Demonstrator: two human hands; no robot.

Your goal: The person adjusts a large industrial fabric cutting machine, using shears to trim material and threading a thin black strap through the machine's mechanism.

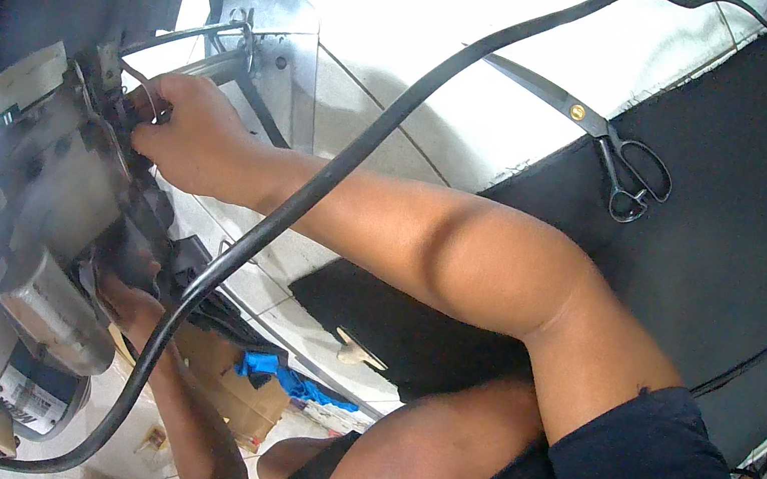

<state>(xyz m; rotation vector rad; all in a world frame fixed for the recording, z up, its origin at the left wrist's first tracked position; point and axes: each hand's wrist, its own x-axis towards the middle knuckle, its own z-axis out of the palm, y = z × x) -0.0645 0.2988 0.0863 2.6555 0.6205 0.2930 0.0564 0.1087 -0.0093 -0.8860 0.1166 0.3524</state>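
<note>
A grey machine (53, 215) with metal housings, which looks like an industrial sewing machine, fills the left side. My right hand (193, 132) reaches across to its upper part. Thumb and fingers there are pinched together at a small dark part, beside a thin loop; what they grip is too small to name. Lower down, my left hand (129, 304) is tucked up against the machine's side. Its fingers are mostly hidden by shadow and the housing. A thick black cable (358, 149) passes in front of my right forearm.
Large shears (577, 115) lie partly on black fabric (716, 194), right of a white tiled surface (374, 116). A shiny metal plate (301, 33) stands behind my right hand. Below are blue cloth (299, 383), cardboard (210, 368) and a small beige piece (360, 349).
</note>
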